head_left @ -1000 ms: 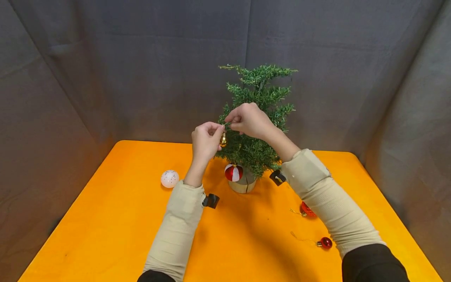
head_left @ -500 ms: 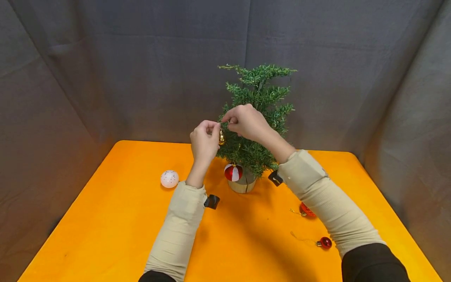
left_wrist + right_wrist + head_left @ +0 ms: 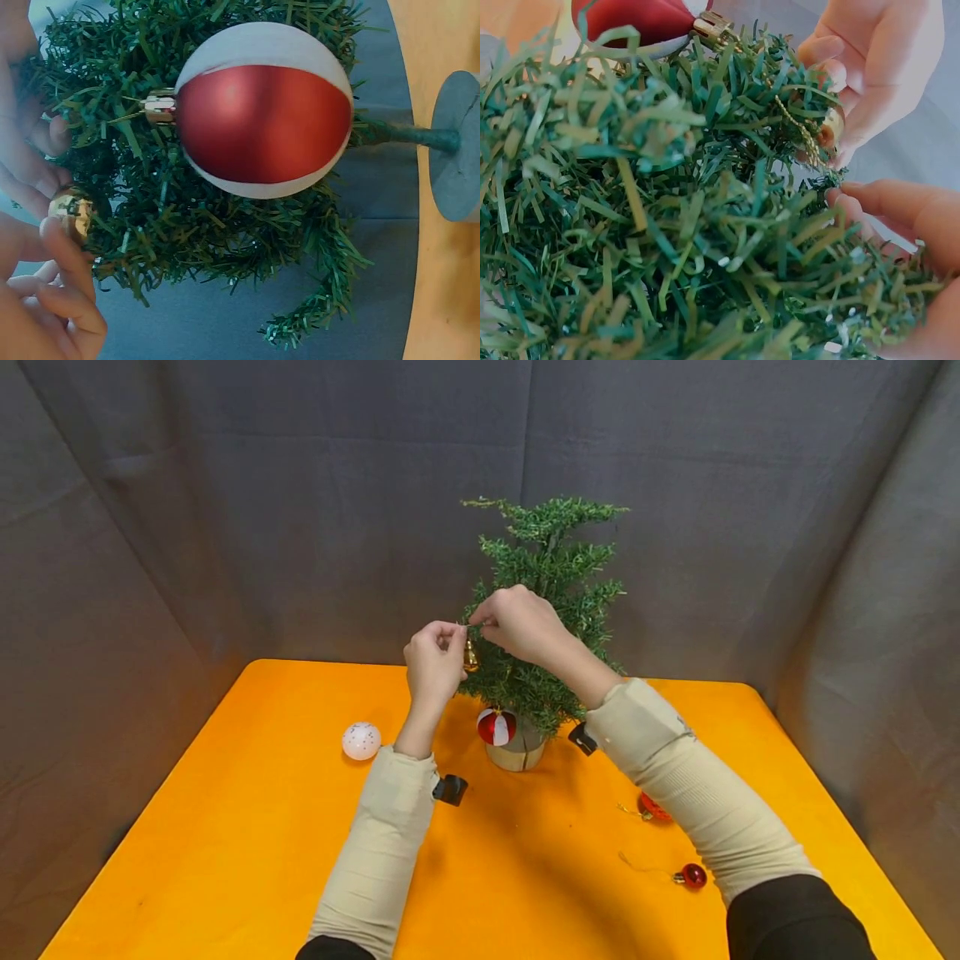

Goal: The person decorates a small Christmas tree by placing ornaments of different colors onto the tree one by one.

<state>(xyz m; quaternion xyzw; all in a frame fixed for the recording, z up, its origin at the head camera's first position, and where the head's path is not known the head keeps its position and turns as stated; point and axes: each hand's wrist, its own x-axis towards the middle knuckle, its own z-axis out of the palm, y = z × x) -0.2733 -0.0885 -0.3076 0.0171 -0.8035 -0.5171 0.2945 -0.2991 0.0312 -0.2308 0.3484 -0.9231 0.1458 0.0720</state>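
Note:
My left hand (image 3: 437,664) pinches a small gold bell ornament (image 3: 470,657) near its top, beside the left side of a small artificial Christmas tree (image 3: 558,556). In the left wrist view the fingers lie along the shiny gold bell (image 3: 73,217). My right hand (image 3: 521,622) reaches across the tree from the right. Its thumb and index finger pinch a green branch tip (image 3: 827,180) close to the bell, as the right wrist view shows. Foliage partly hides the bell there. A red-and-white ball ornament (image 3: 266,124) hangs from a lower branch.
The tree's round base (image 3: 516,756) stands on an orange table (image 3: 247,827). Left of it lies a white speckled ball (image 3: 362,741). Two red ornaments with gold cords lie at the right: a larger one (image 3: 654,807), partly behind the right sleeve, and a small ball (image 3: 692,877). Grey cloth (image 3: 360,510) surrounds the table.
Both hands have shifted slightly left, the bell moving along with the left hand. The right hand has also come down a little, its fingertips closer to the left ones.

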